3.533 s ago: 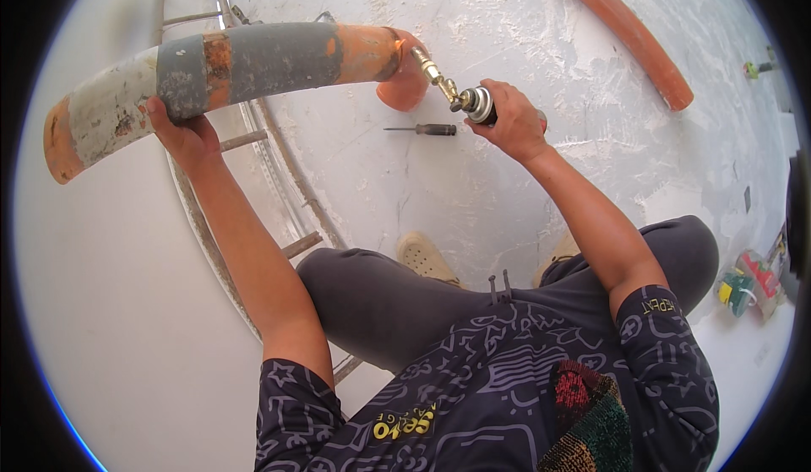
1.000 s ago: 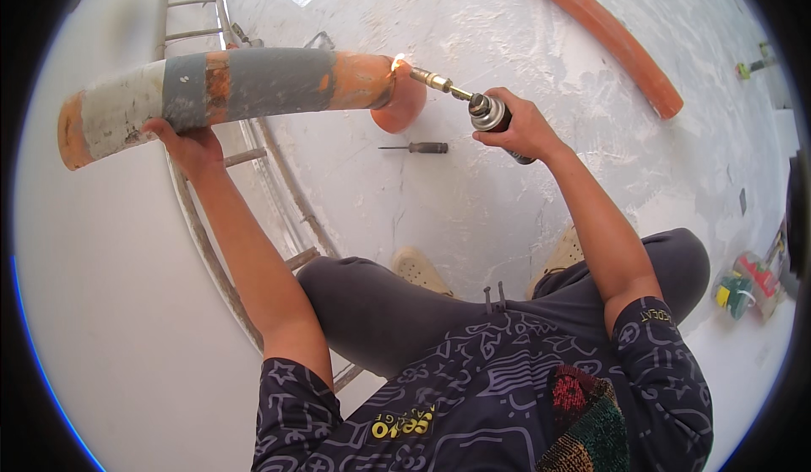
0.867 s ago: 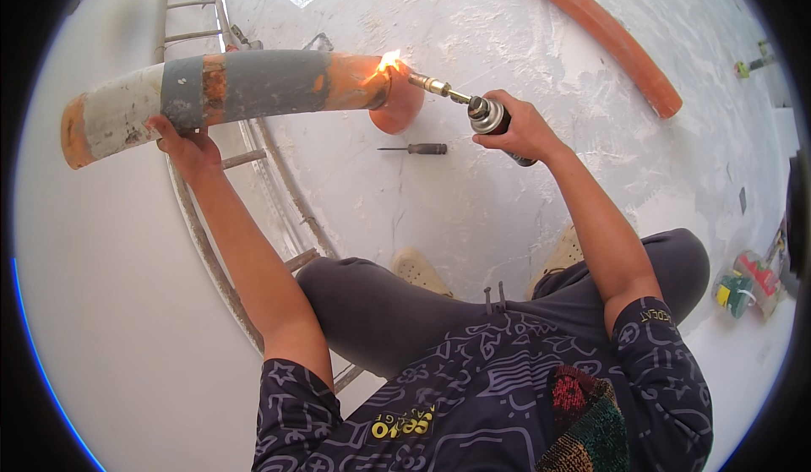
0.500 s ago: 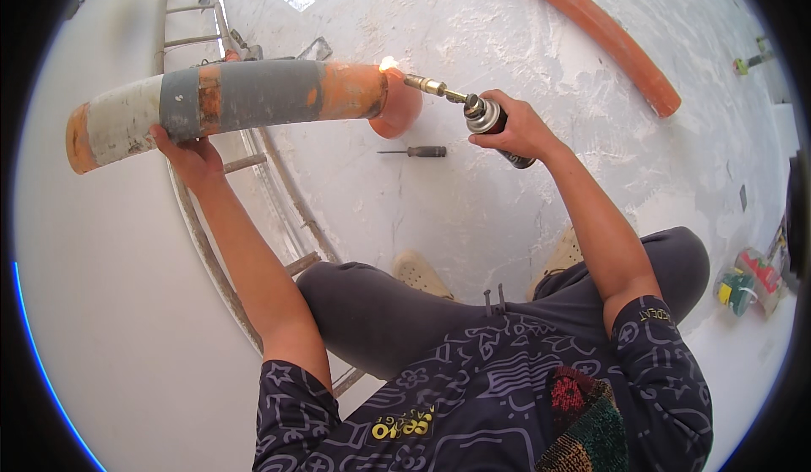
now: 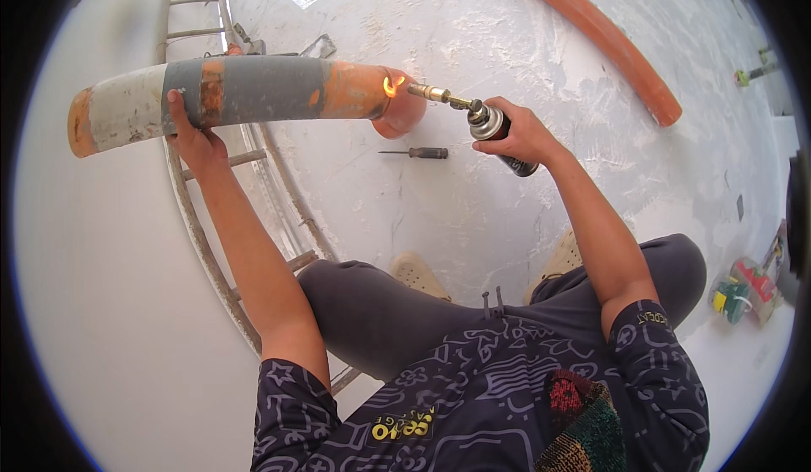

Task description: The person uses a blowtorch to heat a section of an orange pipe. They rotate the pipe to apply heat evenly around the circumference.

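A thick pipe [image 5: 266, 90], grey, white and orange in bands, lies across the view at the left, held up in the air. My left hand [image 5: 196, 141] grips it from below near the white-grey border, thumb up along its side. At the pipe's right end is an orange fitting [image 5: 404, 115]. An orange flame [image 5: 392, 85] glows where the two meet. My right hand [image 5: 525, 134] is wrapped round the can of a blowtorch [image 5: 488, 121], whose brass nozzle points left at that joint. Below the fitting, a screwdriver [image 5: 422, 152] rests on the floor.
A wooden ladder [image 5: 203, 218] lies beneath the pipe on the left. Farther off, a long orange pipe [image 5: 604, 37] rests on the pale, dusty floor. Several green and red packages [image 5: 748, 290] sit at the right edge. My shoes [image 5: 418, 274] are just ahead of my knees.
The pipe's left end has risen slightly, and my left thumb has shifted on it. The flame now looks more orange at the joint. The blowtorch has moved very little.
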`<action>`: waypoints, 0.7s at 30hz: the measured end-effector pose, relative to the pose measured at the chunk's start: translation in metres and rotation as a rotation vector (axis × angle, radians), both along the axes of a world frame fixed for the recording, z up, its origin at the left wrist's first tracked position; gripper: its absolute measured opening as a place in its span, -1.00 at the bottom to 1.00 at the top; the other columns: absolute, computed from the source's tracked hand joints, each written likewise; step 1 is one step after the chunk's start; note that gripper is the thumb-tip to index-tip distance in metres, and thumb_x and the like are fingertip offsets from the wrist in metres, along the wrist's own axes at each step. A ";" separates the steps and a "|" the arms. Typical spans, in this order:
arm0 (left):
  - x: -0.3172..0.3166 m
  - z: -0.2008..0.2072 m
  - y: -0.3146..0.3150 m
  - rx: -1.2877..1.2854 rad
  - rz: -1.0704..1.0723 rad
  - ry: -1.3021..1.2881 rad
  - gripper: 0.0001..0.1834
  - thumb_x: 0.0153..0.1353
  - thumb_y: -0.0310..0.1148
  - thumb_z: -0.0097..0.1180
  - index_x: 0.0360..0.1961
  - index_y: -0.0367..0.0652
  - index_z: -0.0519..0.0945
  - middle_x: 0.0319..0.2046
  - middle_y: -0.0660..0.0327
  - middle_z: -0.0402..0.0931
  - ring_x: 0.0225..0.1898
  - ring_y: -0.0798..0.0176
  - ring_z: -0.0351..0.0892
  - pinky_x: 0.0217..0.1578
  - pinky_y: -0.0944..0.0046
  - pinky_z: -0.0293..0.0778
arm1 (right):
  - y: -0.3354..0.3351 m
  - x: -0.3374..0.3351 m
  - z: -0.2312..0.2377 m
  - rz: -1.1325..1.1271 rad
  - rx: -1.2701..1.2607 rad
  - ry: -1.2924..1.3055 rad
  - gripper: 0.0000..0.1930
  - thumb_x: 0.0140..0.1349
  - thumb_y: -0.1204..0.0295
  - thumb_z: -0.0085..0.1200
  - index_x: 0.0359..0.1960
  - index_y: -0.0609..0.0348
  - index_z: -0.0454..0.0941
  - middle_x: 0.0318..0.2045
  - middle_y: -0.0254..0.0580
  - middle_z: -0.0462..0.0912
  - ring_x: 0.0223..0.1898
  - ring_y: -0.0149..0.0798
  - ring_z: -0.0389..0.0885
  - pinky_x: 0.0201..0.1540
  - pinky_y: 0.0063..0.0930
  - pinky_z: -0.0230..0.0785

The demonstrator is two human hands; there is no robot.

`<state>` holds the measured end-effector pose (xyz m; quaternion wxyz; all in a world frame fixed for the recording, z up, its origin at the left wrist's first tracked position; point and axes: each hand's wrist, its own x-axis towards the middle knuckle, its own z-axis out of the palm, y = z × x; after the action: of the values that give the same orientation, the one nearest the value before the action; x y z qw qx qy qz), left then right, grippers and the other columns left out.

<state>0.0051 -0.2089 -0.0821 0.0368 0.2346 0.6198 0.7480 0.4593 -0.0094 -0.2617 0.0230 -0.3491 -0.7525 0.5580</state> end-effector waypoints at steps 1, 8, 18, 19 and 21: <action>-0.001 0.001 -0.001 -0.009 -0.003 0.014 -0.01 0.28 0.00 0.56 0.53 -0.26 0.29 0.42 0.09 0.41 0.45 0.06 0.41 0.50 0.00 0.35 | 0.000 -0.001 0.000 -0.004 -0.008 0.002 -0.20 0.03 0.12 0.61 0.30 0.12 0.54 -0.02 -0.01 0.81 0.01 -0.09 0.80 0.18 -0.21 0.63; -0.008 0.001 -0.005 0.035 -0.038 -0.045 -0.05 0.28 -0.03 0.54 0.52 -0.24 0.32 0.40 0.11 0.43 0.43 0.09 0.43 0.48 0.02 0.36 | -0.001 -0.003 0.001 -0.029 -0.023 0.016 -0.21 0.05 0.13 0.61 0.30 0.11 0.54 -0.01 -0.02 0.80 0.01 -0.11 0.80 0.18 -0.20 0.63; -0.002 -0.004 -0.003 0.057 -0.113 -0.076 0.00 0.42 0.16 0.35 0.60 -0.27 0.22 0.51 0.09 0.33 0.52 0.06 0.32 0.56 0.01 0.23 | 0.002 -0.001 0.000 -0.021 -0.076 0.019 -0.22 0.05 0.13 0.61 0.29 0.13 0.55 -0.03 -0.03 0.81 -0.02 -0.13 0.81 0.16 -0.21 0.64; 0.000 -0.005 -0.002 0.056 -0.096 -0.085 0.00 0.44 0.20 0.30 0.62 -0.26 0.20 0.52 0.08 0.31 0.54 0.06 0.29 0.58 0.01 0.20 | 0.002 -0.001 -0.001 -0.022 -0.060 0.026 -0.22 0.05 0.13 0.61 0.29 0.13 0.55 -0.04 -0.03 0.81 -0.02 -0.13 0.81 0.15 -0.21 0.64; 0.002 -0.006 -0.001 0.043 -0.138 -0.050 0.03 0.44 0.22 0.30 0.63 -0.27 0.18 0.54 0.08 0.29 0.55 0.06 0.28 0.58 0.01 0.20 | 0.002 -0.001 -0.002 -0.021 -0.045 0.027 -0.22 0.05 0.13 0.61 0.29 0.13 0.55 -0.04 -0.03 0.81 -0.03 -0.13 0.81 0.14 -0.22 0.64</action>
<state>0.0073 -0.2102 -0.0878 0.0988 0.2588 0.5848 0.7624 0.4588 -0.0071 -0.2637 0.0311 -0.3497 -0.7358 0.5791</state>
